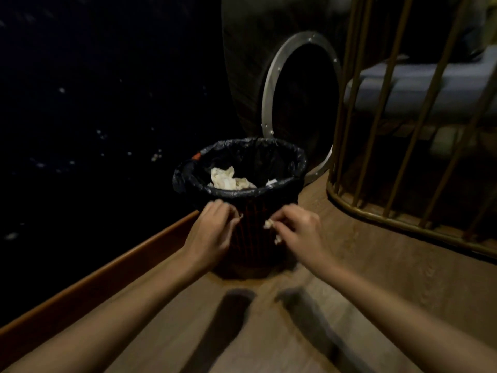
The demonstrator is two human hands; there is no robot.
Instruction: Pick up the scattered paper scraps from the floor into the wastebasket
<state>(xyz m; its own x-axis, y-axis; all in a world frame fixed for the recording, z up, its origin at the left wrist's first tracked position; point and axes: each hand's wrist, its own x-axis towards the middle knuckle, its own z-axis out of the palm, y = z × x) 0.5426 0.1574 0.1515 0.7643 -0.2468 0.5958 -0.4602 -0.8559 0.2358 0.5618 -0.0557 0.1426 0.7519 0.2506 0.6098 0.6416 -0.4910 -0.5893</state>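
Note:
A dark wastebasket [285,189] lined with a black plastic bag stands on the wooden floor at the centre. Crumpled white paper [228,180] lies inside it. My right hand [298,230] is in front of the basket's lower right side, fingers closed on small white paper scraps [269,224]. My left hand [212,227] is at the basket's lower left side with its fingers curled; I cannot see whether it holds anything.
A gold wire-frame piece of furniture [403,184] stands close on the right. Behind the basket is a dark round object with a metal ring [271,84]. A wooden skirting board [107,270] and a dark wall run along the left.

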